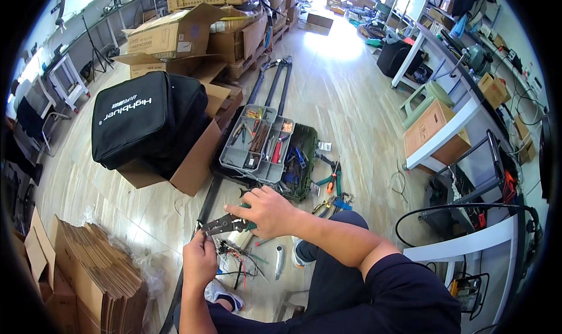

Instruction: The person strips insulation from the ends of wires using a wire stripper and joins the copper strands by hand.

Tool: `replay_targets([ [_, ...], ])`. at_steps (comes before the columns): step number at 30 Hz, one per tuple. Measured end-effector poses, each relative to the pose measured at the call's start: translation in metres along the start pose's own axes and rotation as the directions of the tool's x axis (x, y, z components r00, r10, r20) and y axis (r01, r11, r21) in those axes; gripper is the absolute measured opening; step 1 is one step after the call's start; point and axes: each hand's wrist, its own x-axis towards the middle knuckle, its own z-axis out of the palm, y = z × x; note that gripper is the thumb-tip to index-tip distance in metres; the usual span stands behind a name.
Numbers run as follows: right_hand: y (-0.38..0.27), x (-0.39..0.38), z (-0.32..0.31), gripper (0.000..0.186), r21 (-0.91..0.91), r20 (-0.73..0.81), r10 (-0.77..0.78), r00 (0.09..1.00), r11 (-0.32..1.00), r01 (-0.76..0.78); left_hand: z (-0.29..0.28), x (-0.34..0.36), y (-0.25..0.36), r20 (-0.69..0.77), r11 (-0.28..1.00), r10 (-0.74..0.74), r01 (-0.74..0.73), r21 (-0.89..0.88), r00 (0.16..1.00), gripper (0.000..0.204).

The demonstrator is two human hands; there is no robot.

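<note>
My right hand (270,213) is closed round the green handles of a grey wire stripper (225,224), whose flat jaws point left. At the tip of those jaws, my left hand (199,257) is pinched closed. What lies between its fingertips is too small to make out. Below the tool, a tangle of thin coloured wires (243,259) lies on the floor between my feet. Beside it is a silver utility knife (279,261). Just beyond my hands sits an open toolbox (305,186), with a grey compartment tray (235,155) holding hand tools and small parts.
Pliers with green and orange handles (333,179) lie right of the toolbox. A black bag (132,120) rests on an open carton (196,164) at left. Flattened cardboard (108,275) stands lower left. A white table frame (468,246) and a wooden box (433,132) are at right.
</note>
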Motion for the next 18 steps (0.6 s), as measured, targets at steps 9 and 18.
replay_targets([
  [9, -0.002, 0.003, 0.003, 0.079, 0.027, 0.027, -0.007, 1.000, 1.000, 0.006, -0.004, -0.002, -0.003, 0.015, 0.998, -0.031, 0.032, -0.054, 0.999, 0.035],
  [18, -0.001, 0.015, 0.004, 0.068, 0.021, 0.018, -0.032, 0.999, 0.999, 0.032, -0.006, 0.005, -0.018, -0.056, 0.993, 0.117, -0.117, 0.016, 0.991, 0.037],
])
